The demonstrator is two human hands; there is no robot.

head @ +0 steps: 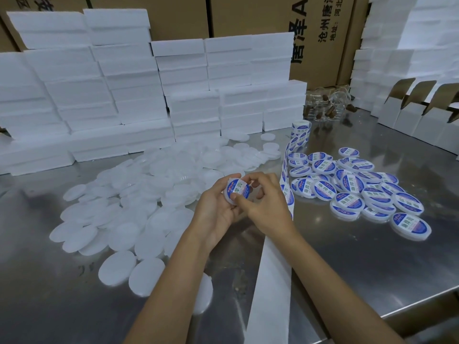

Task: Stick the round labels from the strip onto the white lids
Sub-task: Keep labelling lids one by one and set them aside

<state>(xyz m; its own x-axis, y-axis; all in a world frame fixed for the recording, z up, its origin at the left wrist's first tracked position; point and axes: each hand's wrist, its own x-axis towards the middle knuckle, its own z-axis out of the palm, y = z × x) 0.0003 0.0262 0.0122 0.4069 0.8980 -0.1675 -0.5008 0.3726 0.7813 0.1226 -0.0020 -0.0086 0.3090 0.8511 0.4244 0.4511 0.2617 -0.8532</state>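
My left hand (pixel 216 207) grips a white lid (pixel 229 196) at the table's middle, face tilted up. A round blue and white label (pixel 239 190) lies on that lid. The fingers of my right hand (pixel 263 202) curl over the label, thumb and fingertips pressing at its edge. A label strip (pixel 288 175) runs from a roll (pixel 301 130) at the back down past my right wrist, and its bare backing (pixel 270 281) trails off the table's front. Plain white lids (pixel 139 207) lie heaped on the left. Labelled lids (pixel 352 187) are piled on the right.
The steel table (pixel 360 256) has its front edge at the lower right. White foam boxes (pixel 139 95) are stacked along the back and left. Folded white cartons (pixel 422 120) stand at the right. Glass jars with corks (pixel 330 105) sit behind the roll. Brown cardboard boxes (pixel 248 16) form the backdrop.
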